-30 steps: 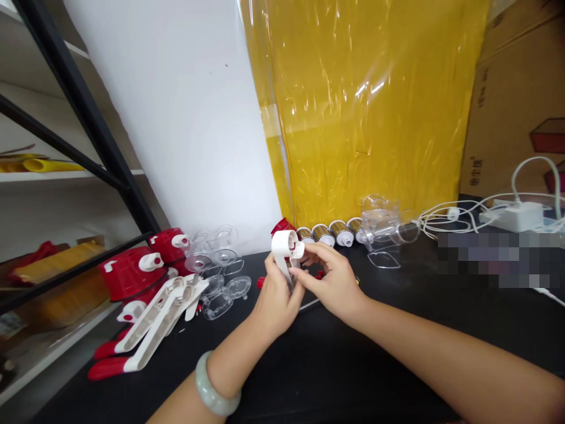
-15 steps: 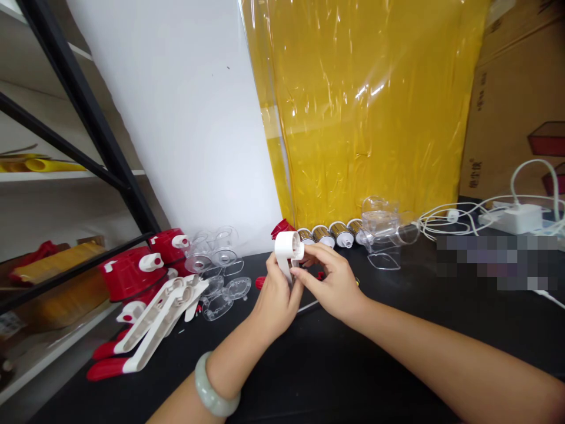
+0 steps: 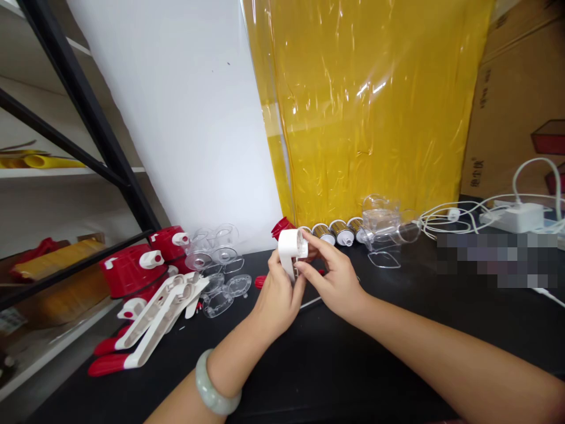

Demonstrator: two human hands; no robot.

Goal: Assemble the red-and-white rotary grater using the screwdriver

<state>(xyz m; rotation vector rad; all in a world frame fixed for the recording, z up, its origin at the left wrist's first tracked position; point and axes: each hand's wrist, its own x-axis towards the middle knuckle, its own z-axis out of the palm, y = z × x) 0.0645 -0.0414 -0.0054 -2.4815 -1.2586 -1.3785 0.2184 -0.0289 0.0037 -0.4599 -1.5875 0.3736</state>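
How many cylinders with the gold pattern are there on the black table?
4 cylinders show in a row at the foot of the yellow sheet: one partly behind the held white part, two in the middle, one beside clear plastic pieces. More may be hidden.

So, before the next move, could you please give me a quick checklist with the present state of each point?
1. White piece held by the left hand: ok, it is gripped.
2. Right hand at the white piece: ok, its fingers are at the round end.
3. Fit inside the round end: cannot tell, too small and partly hidden.
4. Space beside the left hand unobstructed: not ok, a red part shows just beside it.
5. White cables away from both hands: ok, they lie off to the right.
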